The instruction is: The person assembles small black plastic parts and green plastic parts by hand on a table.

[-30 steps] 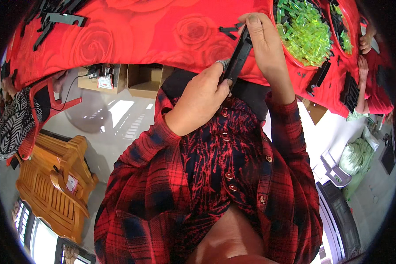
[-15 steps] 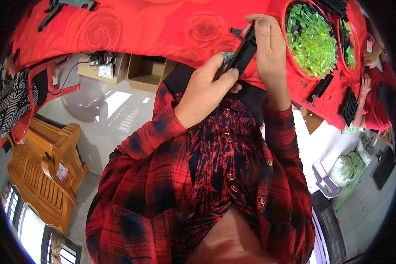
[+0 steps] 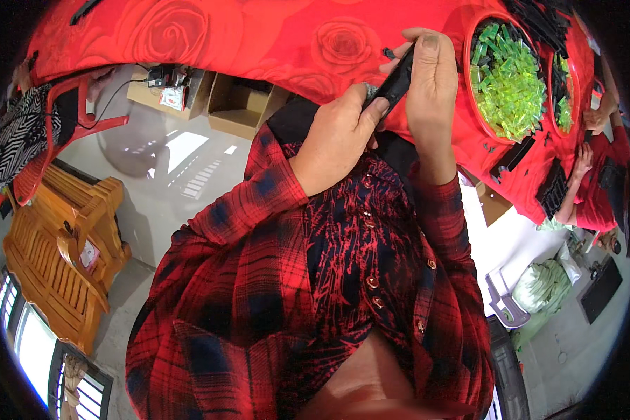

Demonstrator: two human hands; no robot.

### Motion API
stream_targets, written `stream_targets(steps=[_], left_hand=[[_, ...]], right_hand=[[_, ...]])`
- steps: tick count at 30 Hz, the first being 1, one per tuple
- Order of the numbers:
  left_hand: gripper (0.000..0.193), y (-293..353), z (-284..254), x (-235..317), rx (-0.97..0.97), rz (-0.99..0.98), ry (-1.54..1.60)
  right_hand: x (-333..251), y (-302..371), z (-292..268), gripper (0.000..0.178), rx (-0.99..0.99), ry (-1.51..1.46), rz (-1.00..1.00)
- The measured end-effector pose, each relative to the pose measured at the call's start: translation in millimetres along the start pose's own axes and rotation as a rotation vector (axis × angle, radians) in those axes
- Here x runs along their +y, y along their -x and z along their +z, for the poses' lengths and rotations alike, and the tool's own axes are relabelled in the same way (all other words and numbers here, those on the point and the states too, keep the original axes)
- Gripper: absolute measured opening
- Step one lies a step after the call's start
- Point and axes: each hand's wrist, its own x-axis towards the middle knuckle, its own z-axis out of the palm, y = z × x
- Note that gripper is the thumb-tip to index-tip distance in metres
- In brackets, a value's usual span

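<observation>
Over the table's near edge, both my hands grip one long, narrow black plastic piece (image 3: pixel 397 84), tilted with its upper end to the right. My left hand (image 3: pixel 337 143) is closed round its lower end, thumb lying along it. My right hand (image 3: pixel 430 87) pinches the upper end, with the thumb on top and other fingers behind. A small greyish patch of material (image 3: pixel 372 91) shows beside my left fingers; what it is I cannot make out. Close to my right fingertips is a small dark bit (image 3: pixel 388 52), perhaps part of the same piece.
A red tray (image 3: pixel 471 94) of green and yellow translucent pieces (image 3: pixel 507 91) stands right, a second red tray (image 3: pixel 575 91) beyond it. Black strips (image 3: pixel 512 157) lie around them on the red rose-patterned cloth (image 3: pixel 273 42). Another person's hands (image 3: pixel 582 161) work at far right. Below are cardboard boxes (image 3: pixel 241 115).
The whole view has shifted a little. My left thumb has slid up along the black piece, and my right fingers have spread somewhat behind it. Both hands keep their hold.
</observation>
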Motion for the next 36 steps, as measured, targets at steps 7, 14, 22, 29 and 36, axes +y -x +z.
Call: stream_targets(steps=[7, 14, 22, 29, 36], left_hand=[[0.022, -3.3, 1.7, -4.4, -0.071, -0.143, 0.290], [0.020, -2.2, 5.8, -4.4, -0.059, -0.135, 0.494], [0.022, -6.4, 9.3, -11.5, -0.086, -0.066, 0.498], [0.026, -5.0, -7.4, -7.2, -0.337, -0.141, 0.533], [0.038, -3.8, -12.2, -0.2, -0.520, -0.279, 0.861]], right_hand=[[15.1, -0.7, -4.2, 0.035, 0.060, 0.272, -0.168], [4.6, 0.6, -0.4, 0.029, 0.120, 0.349, -0.251], [-1.5, 2.7, -7.8, 0.027, 0.099, 0.375, -0.332], [4.3, -6.6, -21.9, 0.036, 0.102, 0.316, -0.082], [1.1, -12.9, -32.0, 0.036, -0.017, 0.055, 0.131]])
